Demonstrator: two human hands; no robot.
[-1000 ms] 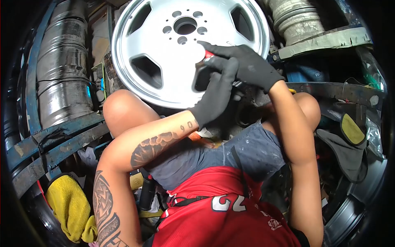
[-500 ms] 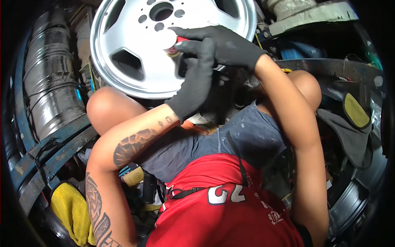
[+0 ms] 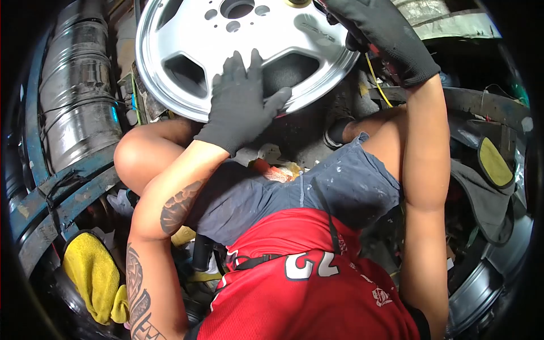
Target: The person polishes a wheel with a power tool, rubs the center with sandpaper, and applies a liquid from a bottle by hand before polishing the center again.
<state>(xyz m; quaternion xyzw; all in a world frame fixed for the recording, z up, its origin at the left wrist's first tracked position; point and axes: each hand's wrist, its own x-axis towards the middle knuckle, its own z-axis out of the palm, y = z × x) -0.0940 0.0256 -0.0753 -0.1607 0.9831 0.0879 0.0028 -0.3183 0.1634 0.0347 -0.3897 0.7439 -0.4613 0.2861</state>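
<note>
One wheel (image 3: 195, 37) lies under our left hand (image 3: 239, 110), fingers spread likely to steady it, while our right hand (image 3: 391, 37) grips a red tool (image 3: 390, 67).

Floor: grey, seen between the legs; a dark shoe (image 3: 338, 122) stands on it at the far side.
Floor, centre: red-orange and yellowish scraps (image 3: 275, 171) lie there, partly hidden by the shorts.
Left frame: worn blue metal bars (image 3: 73, 170); metal cylinders (image 3: 79, 113) alongside, their support not discernible.
Near left: yellow cloth (image 3: 90, 277) draped over a dark curved rim (image 3: 63, 283).
Right frame: worn metal rail (image 3: 481, 102), running left to right.
Right: grey cloth (image 3: 481, 192) hanging, yellow patch (image 3: 494, 162) at its upper part; attachment unclear.
</note>
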